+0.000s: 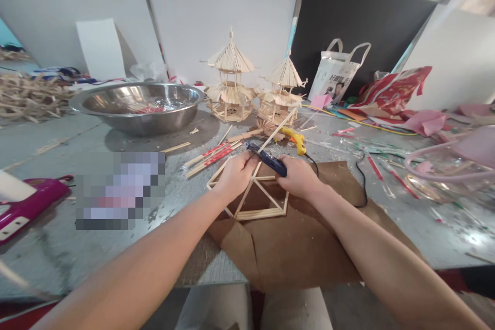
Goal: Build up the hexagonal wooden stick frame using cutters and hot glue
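My left hand (236, 172) is closed in a pinch on a thin wooden stick (276, 131), which slants up and away to the right. My right hand (297, 178) is wrapped round the handle of a dark blue hand tool (273, 161) that looks like cutters. Its far end crosses the stick close to my left fingertips; whether it bites the wood I cannot tell. Below both hands, a flat frame of glued sticks (261, 214) with spokes meeting in the middle lies on brown paper (301, 242). My hands hide part of its far side.
Beyond the hands lie a yellow glue gun (296, 140) with a black cord and bundled sticks in red-marked wrappers (212, 157). Two stick pagodas (232, 87) stand behind. A steel basin (139, 108), a blurred-out flat object (124, 191) and a purple power strip (33, 203) are left.
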`<action>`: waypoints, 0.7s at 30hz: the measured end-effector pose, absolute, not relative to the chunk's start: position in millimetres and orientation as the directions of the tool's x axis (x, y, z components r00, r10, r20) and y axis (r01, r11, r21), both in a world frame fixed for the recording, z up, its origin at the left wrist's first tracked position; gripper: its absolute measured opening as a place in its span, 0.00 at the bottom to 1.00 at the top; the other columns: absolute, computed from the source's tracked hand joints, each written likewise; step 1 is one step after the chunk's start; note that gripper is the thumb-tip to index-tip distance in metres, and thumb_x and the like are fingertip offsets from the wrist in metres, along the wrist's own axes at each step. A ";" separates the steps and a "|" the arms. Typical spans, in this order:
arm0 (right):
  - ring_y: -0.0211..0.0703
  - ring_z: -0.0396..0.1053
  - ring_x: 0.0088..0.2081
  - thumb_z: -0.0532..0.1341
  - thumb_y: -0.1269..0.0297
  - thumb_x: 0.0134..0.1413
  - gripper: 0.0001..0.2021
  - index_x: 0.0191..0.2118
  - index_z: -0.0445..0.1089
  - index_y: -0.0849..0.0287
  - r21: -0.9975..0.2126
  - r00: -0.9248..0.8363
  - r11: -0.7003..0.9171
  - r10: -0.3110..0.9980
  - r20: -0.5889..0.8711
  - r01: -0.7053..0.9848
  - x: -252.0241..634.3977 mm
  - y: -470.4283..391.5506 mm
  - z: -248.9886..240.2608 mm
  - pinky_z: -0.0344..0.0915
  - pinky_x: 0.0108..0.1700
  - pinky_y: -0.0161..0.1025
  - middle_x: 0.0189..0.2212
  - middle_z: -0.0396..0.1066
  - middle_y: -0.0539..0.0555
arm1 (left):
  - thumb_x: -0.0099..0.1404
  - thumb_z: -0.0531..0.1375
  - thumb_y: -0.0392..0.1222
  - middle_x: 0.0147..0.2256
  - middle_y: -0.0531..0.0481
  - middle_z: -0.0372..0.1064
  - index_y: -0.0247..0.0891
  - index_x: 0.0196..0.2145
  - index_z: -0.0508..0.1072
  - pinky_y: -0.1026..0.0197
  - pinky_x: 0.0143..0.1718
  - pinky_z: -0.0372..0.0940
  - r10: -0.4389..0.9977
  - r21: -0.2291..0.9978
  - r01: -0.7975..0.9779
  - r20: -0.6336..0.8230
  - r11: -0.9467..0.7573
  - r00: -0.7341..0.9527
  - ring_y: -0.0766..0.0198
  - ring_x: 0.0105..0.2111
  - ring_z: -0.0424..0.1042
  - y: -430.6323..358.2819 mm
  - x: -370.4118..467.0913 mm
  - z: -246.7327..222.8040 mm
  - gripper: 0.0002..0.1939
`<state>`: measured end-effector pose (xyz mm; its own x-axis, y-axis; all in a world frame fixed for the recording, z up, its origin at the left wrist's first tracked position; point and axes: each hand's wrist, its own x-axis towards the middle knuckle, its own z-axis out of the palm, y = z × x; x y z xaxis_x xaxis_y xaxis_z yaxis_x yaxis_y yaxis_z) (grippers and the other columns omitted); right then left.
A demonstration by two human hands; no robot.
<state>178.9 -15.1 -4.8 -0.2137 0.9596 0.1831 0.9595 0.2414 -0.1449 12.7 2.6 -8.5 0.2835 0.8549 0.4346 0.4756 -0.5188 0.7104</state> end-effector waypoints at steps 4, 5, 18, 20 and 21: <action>0.46 0.67 0.33 0.51 0.57 0.46 0.13 0.36 0.63 0.58 -0.164 -0.206 0.223 0.972 0.115 0.961 179.0 -14.3 1.6 0.56 0.31 0.36 0.30 0.70 0.56 | 0.60 0.46 0.43 0.21 0.52 0.64 0.33 0.25 0.67 0.66 0.25 0.54 0.899 0.697 0.568 0.355 -0.438 0.256 0.67 0.22 0.60 6.1 14.6 -4.6 0.15; 0.46 0.67 0.33 0.50 0.55 0.47 0.14 0.36 0.63 0.58 -0.177 -0.213 0.231 0.970 0.114 0.957 178.8 -14.5 3.3 0.56 0.32 0.36 0.31 0.70 0.56 | 0.60 0.46 0.43 0.21 0.52 0.64 0.33 0.24 0.67 0.66 0.24 0.54 0.902 0.692 0.580 0.353 -0.431 0.248 0.67 0.22 0.60 6.4 15.2 -3.9 0.15; 0.47 0.68 0.34 0.50 0.54 0.47 0.16 0.35 0.68 0.56 -0.204 -0.082 0.094 0.994 0.070 0.974 171.0 -15.6 4.2 0.58 0.31 0.37 0.31 0.71 0.56 | 0.59 0.45 0.43 0.17 0.53 0.58 0.34 0.18 0.62 0.66 0.21 0.49 0.920 0.637 0.666 0.322 -0.387 0.226 0.68 0.19 0.57 6.1 17.7 -5.8 0.16; 0.46 0.68 0.34 0.49 0.52 0.47 0.18 0.35 0.69 0.57 -0.206 -0.072 0.082 0.996 0.055 0.975 170.6 -14.7 4.6 0.58 0.31 0.36 0.31 0.71 0.58 | 0.59 0.45 0.43 0.16 0.53 0.58 0.34 0.18 0.62 0.66 0.21 0.49 0.920 0.635 0.670 0.323 -0.386 0.224 0.68 0.19 0.57 6.2 18.4 -5.9 0.16; 0.46 0.68 0.34 0.48 0.52 0.48 0.18 0.35 0.69 0.57 -0.208 -0.067 0.077 0.996 0.055 0.975 170.5 -14.3 4.5 0.58 0.31 0.36 0.32 0.72 0.58 | 0.59 0.45 0.43 0.17 0.53 0.58 0.35 0.18 0.62 0.66 0.21 0.50 0.920 0.633 0.671 0.322 -0.385 0.224 0.68 0.19 0.57 6.6 18.5 -6.4 0.16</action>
<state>170.5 -14.3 4.5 -0.0674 0.9962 0.0551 0.9752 0.0774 -0.2076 18.5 6.6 -6.4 0.2238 0.9198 0.3224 0.6713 -0.3853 0.6331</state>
